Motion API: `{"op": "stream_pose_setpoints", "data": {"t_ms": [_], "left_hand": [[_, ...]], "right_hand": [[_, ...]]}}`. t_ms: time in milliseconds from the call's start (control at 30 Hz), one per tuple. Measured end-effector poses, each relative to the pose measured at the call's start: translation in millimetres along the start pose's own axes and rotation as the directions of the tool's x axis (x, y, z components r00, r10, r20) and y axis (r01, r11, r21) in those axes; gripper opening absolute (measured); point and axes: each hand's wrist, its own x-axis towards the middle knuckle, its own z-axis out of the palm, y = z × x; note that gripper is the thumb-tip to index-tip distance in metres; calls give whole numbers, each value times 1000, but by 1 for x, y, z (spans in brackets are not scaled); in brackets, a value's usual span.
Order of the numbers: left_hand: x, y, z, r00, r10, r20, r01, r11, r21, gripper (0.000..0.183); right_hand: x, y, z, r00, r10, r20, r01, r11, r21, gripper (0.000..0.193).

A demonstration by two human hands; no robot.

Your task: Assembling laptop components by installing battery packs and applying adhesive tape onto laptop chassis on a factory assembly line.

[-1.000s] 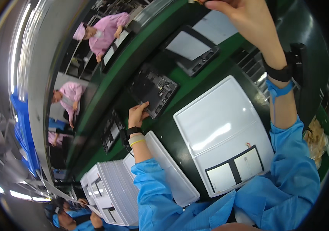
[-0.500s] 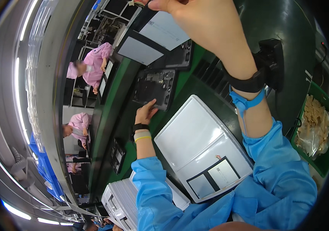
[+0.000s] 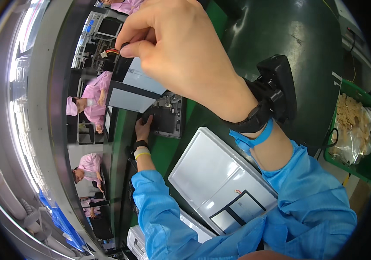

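Observation:
My right hand (image 3: 181, 56), large in the upper middle, pinches thumb and fingers on the dark edge of a flat battery pack (image 3: 131, 100). Two pale grey panels in a black border make up the pack, and a short coloured lead with a white plug (image 3: 105, 53) shows by the fingertips. The pack hangs slanted over an opened dark device housing (image 3: 168, 117) with bare circuitry along its edges. My left hand (image 3: 143, 129) grips that housing's near left edge. Part of the housing is hidden behind the pack and my right hand.
A white plastic tray (image 3: 207, 160) holds another battery pack (image 3: 246, 206) before me. White trays (image 3: 137, 240) lie lower left. A green crate (image 3: 354, 171) with brown pieces and clear plastic stands right. Across the line, co-workers in pink (image 3: 94, 84) sit behind a metal rail (image 3: 42, 112).
The view has shifted. My right hand, with the battery pack, appears lower and further left, nearer the housing. My left hand still holds the housing edge.

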Motion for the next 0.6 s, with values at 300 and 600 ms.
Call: {"op": "stream_pose_setpoints", "data": {"t_ms": [300,600], "left_hand": [[-100,6,-65,737,-617,276,622,779,80,109],[-156,63,-31,985,-144,-90,162,958,236,63]], "right_hand": [[2,-18,-8,892,275,359,-366,906,214,10],[-66,-5,57,747,279,604,-328,944,-31,16]]}}
